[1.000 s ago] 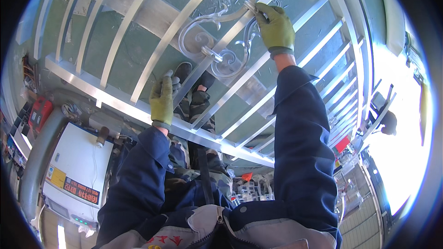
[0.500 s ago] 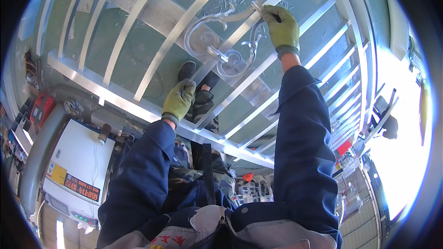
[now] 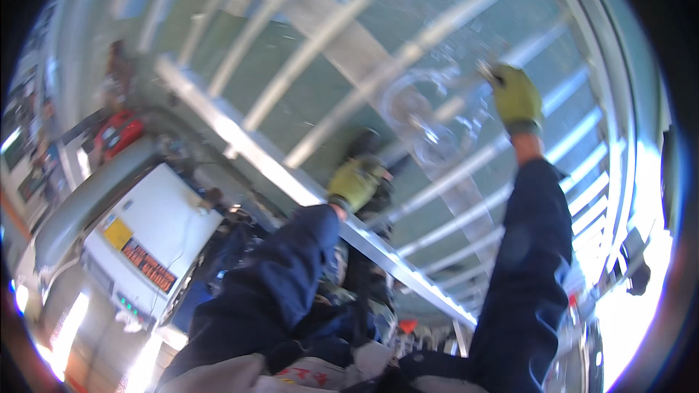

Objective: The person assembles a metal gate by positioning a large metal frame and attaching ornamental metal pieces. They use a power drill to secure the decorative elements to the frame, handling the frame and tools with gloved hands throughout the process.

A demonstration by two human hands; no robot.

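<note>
1. Head view, only one there is. Frame is motion-blurred, fine detail is soft.
2. Right hand [image 3: 515, 96], yellow-green glove, dark blue sleeve, arm stretched up to upper right. Fingers curled at the end of a clear plastic tube [image 3: 437, 120]. Looks like it grips the tube end, but blur hides the fingertips, so can't tell whether it is clenched or just touching.
3. Clear plastic tube hangs in loops left of and below the right hand, lying across the white metal bars [image 3: 328, 65] of a grid frame. Two round loops visible, one above the other, near frame centre-right.
4. Left hand [image 3: 354, 182], same glove type, at centre, lower than the right one. Back of the glove faces the camera, fingers folded away behind it. It sits just above the thick white rail [image 3: 291, 182] that runs diagonally from upper left to lower right. Can't tell if it holds anything. A dark object [image 3: 368, 147] sits just above and behind it, too blurred to identify.
5. Hands are well apart; the tube loops lie between them, closer to the right hand.
6. Surroundings: greenish panel behind the bars. White cabinet [image 3: 145, 247] with a yellow label and a dark-and-orange label at lower left. Red object [image 3: 120, 133] at left, blurred. Strong white glare along the right and lower-left rim.
</note>
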